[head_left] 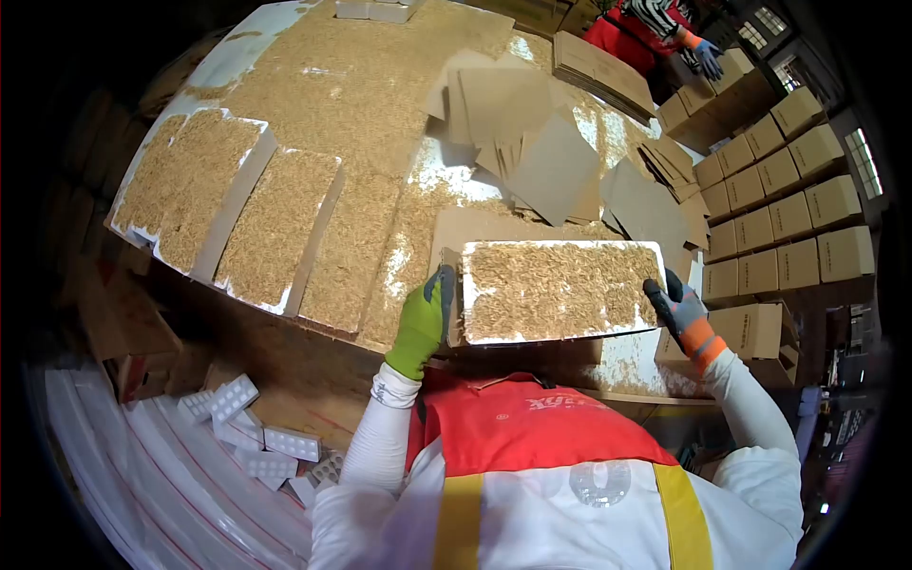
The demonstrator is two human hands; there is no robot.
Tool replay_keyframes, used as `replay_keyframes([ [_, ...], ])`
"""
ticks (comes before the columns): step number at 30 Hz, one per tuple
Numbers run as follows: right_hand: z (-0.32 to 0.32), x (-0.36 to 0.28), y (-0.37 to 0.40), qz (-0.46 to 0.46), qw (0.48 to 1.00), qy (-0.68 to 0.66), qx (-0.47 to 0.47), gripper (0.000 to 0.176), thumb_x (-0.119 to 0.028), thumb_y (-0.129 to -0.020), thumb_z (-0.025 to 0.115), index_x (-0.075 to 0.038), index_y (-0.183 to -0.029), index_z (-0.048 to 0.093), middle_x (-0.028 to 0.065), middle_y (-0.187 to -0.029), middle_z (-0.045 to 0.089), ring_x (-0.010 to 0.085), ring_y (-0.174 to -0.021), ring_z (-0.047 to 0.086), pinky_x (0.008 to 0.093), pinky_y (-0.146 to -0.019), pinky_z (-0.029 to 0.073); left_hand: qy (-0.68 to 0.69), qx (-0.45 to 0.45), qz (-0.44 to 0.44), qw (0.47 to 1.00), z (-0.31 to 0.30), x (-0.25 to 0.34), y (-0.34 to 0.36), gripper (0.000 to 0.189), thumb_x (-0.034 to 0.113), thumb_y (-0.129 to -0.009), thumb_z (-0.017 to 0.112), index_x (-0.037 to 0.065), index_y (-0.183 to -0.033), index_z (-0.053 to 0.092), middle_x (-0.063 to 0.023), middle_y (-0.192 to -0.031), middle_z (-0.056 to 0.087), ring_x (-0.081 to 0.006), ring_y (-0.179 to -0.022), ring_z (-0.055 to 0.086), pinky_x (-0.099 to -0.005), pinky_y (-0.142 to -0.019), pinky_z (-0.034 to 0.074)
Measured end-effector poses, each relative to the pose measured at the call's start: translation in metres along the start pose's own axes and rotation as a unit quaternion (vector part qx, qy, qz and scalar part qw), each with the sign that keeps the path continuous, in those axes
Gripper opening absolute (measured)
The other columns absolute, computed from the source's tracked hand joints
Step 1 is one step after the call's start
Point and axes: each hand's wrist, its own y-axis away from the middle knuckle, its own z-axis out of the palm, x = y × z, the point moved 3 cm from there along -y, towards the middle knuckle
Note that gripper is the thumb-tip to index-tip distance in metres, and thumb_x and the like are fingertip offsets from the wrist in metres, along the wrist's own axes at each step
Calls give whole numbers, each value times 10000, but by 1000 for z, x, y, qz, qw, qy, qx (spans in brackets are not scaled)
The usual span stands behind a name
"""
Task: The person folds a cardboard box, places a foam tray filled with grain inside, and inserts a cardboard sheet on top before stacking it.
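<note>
I hold a white tray [562, 334] filled with straw-coloured husk level above the near edge of the table. My left hand [423, 321], in a green glove, grips its left end. My right hand [679, 309], in a grey and orange glove, grips its right end. Loose husk [351, 95] covers most of the table beyond the tray. Two more husk-filled white trays [204, 195] lie on the table's left side.
Flat cardboard sheets [556, 166] are scattered mid-table. Stacked cardboard boxes [784, 214] stand at the right. White foam pieces [256, 437] lie on the floor at lower left. Another person's gloved hand [705, 57] shows at the far end.
</note>
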Motion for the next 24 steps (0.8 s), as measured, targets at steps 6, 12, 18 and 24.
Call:
replay_keyframes([
  [6,-5,20,-46,-61,919,386,-63,358,-385,-883,695,-33,-949,714,177,-837,708,314,-762,684,422,-704,538,-28,-44,-28,998,-6,44,5,484,357,-926,640,40,-1286,586,-211,-947,696,-330,-842,688,-384,-758,525],
  [12,-3,-26,-52,73,916,334,-212,298,-303,-861,729,-9,-906,708,148,-763,711,241,-581,688,370,-605,574,-208,-27,28,977,4,45,11,662,384,-821,704,36,-1349,505,-224,-914,678,-400,-841,669,-455,-761,531],
  [18,39,-150,-73,-179,852,459,-179,414,-463,-880,682,-50,-903,690,134,-688,681,248,-646,691,385,-661,554,-258,12,-15,966,19,58,8,515,414,-840,677,47,-1178,550,-188,-867,672,-403,-775,656,-477,-691,519],
  [24,251,-270,-179,-461,820,227,-251,584,-556,-909,594,-79,-1247,588,192,-1175,652,341,-1089,624,416,-938,490,-75,100,77,989,-26,58,18,548,308,-846,727,37,-1296,571,-209,-1205,628,-371,-1090,622,-414,-916,508],
])
